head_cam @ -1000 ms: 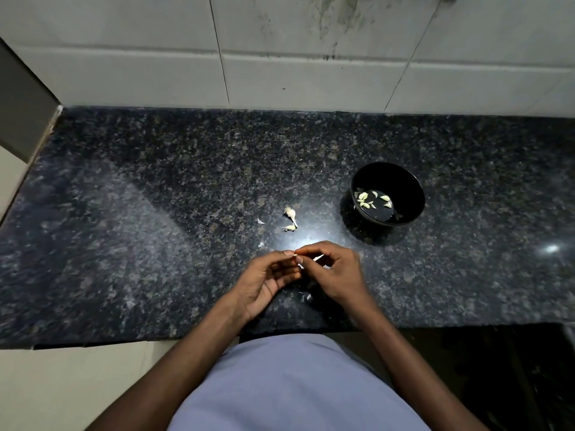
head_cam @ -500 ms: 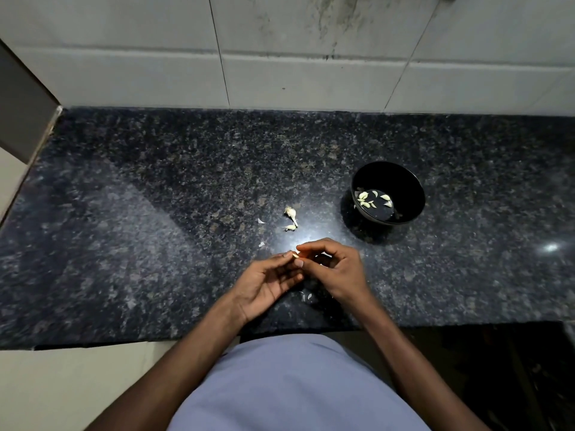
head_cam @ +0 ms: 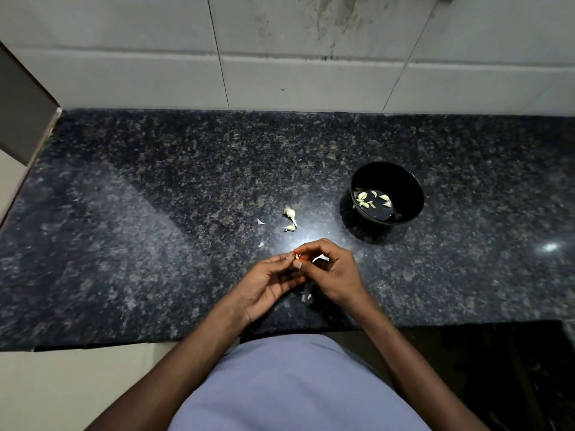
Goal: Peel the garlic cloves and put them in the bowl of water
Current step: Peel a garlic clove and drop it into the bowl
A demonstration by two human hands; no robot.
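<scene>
head view: mid-peel on one clove (head_cam: 297, 256), pinched between both hands near the counter's (head_cam: 130, 231) front edge. left hand (head_cam: 267, 283) curled narrow, fingertips on the clove; right hand (head_cam: 334, 272) curled tight, thumb and forefinger nipping it, a pale skin flake (head_cam: 320, 259) showing under the fingers. likely next: strip the last skin, then carry right and away to the bowl (head_cam: 404, 181), well apart, peeled cloves (head_cam: 367, 202) already in water. two unpeeled pieces (head_cam: 290, 217) waiting just beyond the hands.

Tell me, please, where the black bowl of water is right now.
In the head view the black bowl stands on the granite counter, right of centre, beyond the right hand and right of the garlic pieces.
</scene>
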